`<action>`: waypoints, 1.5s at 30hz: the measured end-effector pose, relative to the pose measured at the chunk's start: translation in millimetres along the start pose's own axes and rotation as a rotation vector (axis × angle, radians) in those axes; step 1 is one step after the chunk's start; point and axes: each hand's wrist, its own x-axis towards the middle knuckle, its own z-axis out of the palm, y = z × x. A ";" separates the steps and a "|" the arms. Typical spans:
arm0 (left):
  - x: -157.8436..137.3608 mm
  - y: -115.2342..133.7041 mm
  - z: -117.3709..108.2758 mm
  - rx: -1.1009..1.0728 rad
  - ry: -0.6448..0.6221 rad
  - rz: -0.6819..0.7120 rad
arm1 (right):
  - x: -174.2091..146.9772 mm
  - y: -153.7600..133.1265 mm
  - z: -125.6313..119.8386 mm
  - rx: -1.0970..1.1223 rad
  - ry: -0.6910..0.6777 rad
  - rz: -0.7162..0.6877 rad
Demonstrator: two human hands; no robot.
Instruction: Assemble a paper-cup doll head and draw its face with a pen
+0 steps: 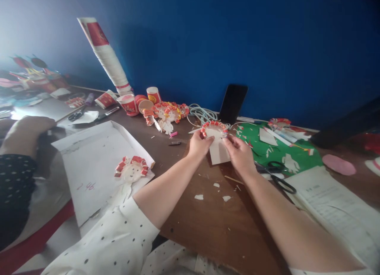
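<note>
My left hand (201,145) and my right hand (240,150) meet over the brown desk, both closed on a paper craft (215,128) with a ring of red-and-white curled strips. A plain white paper piece (219,153) hangs down between my hands, against the craft; whether it is attached I cannot tell. My left thumb presses on its upper left, and my right fingers pinch its right edge. A similar craft with a drawn face (132,172) lies on the white box lid (97,148) to the left. Black-handled scissors (277,176) lie near my right forearm.
Finished-looking curled crafts (169,112), red paper cups (129,104) and a leaning cup stack (109,63) stand along the blue wall. A phone (233,102) leans there. Right are a green sheet (255,138) and printed pages (335,203). Another person's arm (26,134) rests at left.
</note>
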 end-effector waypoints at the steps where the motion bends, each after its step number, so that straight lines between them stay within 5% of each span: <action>1: 0.0 -0.5 0.0 0.005 -0.002 0.001 | 0.0 -0.3 -0.5 -0.019 0.007 -0.008; 35: -8.8 2.0 1.8 0.158 -0.076 0.076 | 15.1 24.8 -2.3 -0.049 0.119 -0.010; 45: -7.6 -0.2 0.7 0.142 -0.109 0.104 | 1.9 4.5 1.4 0.092 0.022 0.119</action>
